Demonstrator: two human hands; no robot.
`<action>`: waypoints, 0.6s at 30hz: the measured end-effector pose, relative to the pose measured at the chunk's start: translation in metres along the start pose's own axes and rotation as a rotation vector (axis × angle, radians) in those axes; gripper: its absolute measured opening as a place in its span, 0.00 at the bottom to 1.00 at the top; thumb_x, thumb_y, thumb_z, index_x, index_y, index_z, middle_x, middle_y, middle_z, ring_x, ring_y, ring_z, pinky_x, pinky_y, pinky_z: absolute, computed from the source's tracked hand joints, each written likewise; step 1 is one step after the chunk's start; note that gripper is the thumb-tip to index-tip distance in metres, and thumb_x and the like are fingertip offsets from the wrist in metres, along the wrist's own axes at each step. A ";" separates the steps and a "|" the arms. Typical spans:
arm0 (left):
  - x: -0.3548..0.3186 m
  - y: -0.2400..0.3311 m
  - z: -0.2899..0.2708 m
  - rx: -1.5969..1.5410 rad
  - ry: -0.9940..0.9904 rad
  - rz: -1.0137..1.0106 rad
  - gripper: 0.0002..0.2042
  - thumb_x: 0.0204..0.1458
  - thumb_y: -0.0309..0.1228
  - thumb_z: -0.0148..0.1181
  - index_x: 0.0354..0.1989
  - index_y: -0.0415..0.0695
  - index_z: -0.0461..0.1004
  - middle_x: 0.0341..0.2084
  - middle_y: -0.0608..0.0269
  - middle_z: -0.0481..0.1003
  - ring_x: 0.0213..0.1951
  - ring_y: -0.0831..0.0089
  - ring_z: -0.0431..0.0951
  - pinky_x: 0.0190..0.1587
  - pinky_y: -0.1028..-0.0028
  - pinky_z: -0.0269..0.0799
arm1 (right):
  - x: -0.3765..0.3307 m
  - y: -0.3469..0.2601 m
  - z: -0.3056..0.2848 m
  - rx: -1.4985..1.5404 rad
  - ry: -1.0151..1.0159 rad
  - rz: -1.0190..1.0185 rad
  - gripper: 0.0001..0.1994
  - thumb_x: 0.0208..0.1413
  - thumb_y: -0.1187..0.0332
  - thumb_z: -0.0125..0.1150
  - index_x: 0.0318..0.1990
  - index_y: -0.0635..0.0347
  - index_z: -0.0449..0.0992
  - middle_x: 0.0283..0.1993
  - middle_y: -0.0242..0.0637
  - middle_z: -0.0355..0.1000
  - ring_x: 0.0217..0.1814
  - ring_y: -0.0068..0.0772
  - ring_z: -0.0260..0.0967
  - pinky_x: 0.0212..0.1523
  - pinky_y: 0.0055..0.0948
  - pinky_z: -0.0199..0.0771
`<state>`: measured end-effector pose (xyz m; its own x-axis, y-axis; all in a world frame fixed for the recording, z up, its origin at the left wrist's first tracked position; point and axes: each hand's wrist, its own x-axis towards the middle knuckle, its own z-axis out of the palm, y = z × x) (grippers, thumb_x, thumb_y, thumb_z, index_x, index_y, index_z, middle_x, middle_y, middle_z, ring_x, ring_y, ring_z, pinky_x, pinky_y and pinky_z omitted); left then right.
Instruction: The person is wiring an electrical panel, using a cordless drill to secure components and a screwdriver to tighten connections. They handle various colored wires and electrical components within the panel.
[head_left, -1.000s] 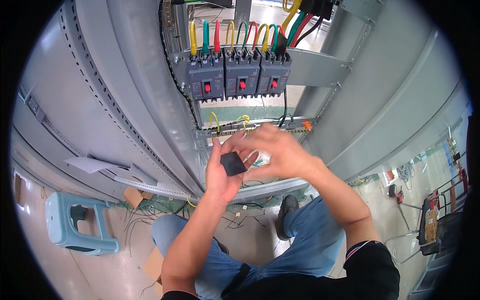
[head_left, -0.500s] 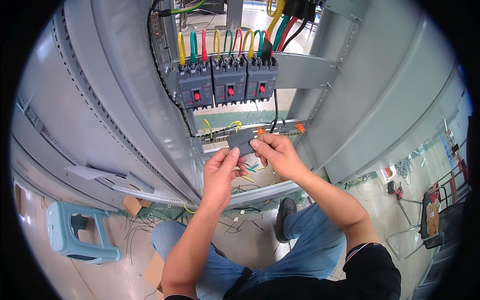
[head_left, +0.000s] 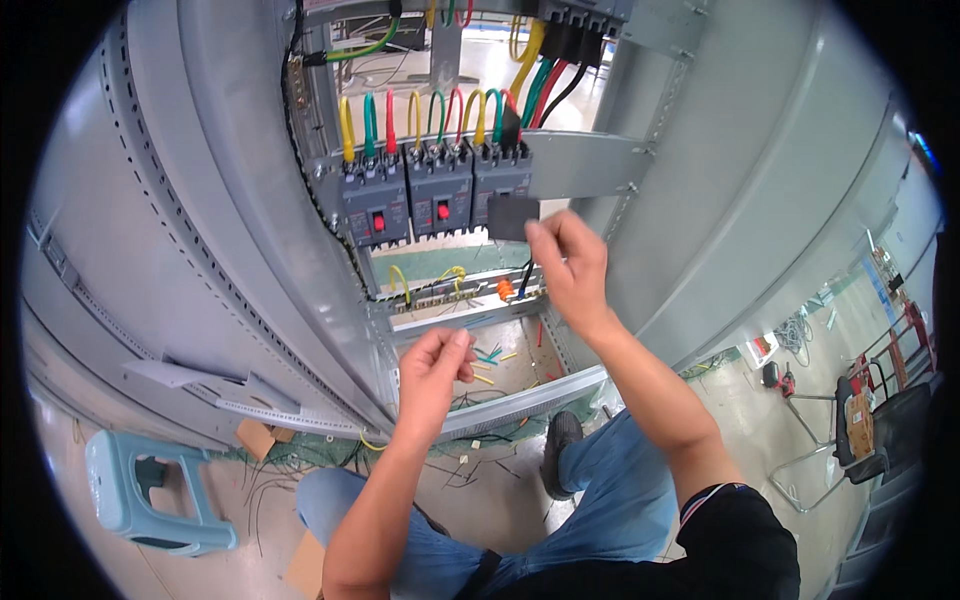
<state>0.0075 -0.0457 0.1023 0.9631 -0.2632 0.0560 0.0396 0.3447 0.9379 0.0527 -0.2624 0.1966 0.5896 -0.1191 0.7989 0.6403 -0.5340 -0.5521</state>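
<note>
My right hand pinches a thin dark grey rectangular plate by its lower right corner. The plate is raised in front of the rightmost circuit breaker and hides its lower part; whether they touch I cannot tell. To its left are a middle circuit breaker and a left circuit breaker, all with red toggles and yellow, green and red wires on top. Lower and to the left, my left hand is closed, thumb against curled fingers, with nothing visible in it. It hovers above the cabinet's bottom opening.
Grey cabinet panels flank the breakers on both sides. Below them runs a rail with an orange part and yellow wire loops. Cut wire scraps lie inside the base. A blue stool stands left; a chair stands right.
My left hand has let go of the grey plate. My right hand has carried it up to the rightmost breaker. The view has shifted, and the breakers appear lower and slightly left.
</note>
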 end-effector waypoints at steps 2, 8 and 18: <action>0.000 -0.006 0.003 0.014 -0.066 -0.001 0.12 0.67 0.37 0.60 0.41 0.38 0.79 0.29 0.66 0.78 0.29 0.82 0.74 0.34 0.78 0.73 | 0.031 0.013 0.005 -0.030 0.146 -0.058 0.10 0.61 0.73 0.66 0.30 0.66 0.73 0.25 0.39 0.68 0.24 0.31 0.64 0.28 0.30 0.66; 0.000 -0.016 -0.005 0.075 -0.047 -0.073 0.11 0.66 0.36 0.61 0.39 0.39 0.79 0.29 0.66 0.78 0.29 0.81 0.74 0.33 0.77 0.73 | 0.074 0.009 0.026 -0.183 0.251 -0.311 0.08 0.60 0.76 0.66 0.31 0.65 0.72 0.27 0.42 0.69 0.24 0.38 0.68 0.28 0.33 0.71; -0.008 -0.010 -0.013 0.090 -0.058 -0.070 0.11 0.66 0.35 0.60 0.40 0.38 0.79 0.29 0.66 0.77 0.29 0.81 0.74 0.34 0.76 0.75 | 0.076 0.018 0.036 -0.236 0.273 -0.310 0.10 0.59 0.75 0.67 0.31 0.63 0.70 0.26 0.44 0.70 0.23 0.43 0.72 0.25 0.36 0.71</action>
<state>0.0028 -0.0349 0.0878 0.9417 -0.3365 0.0062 0.0801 0.2421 0.9669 0.1265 -0.2508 0.2387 0.2171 -0.1225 0.9684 0.6179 -0.7508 -0.2335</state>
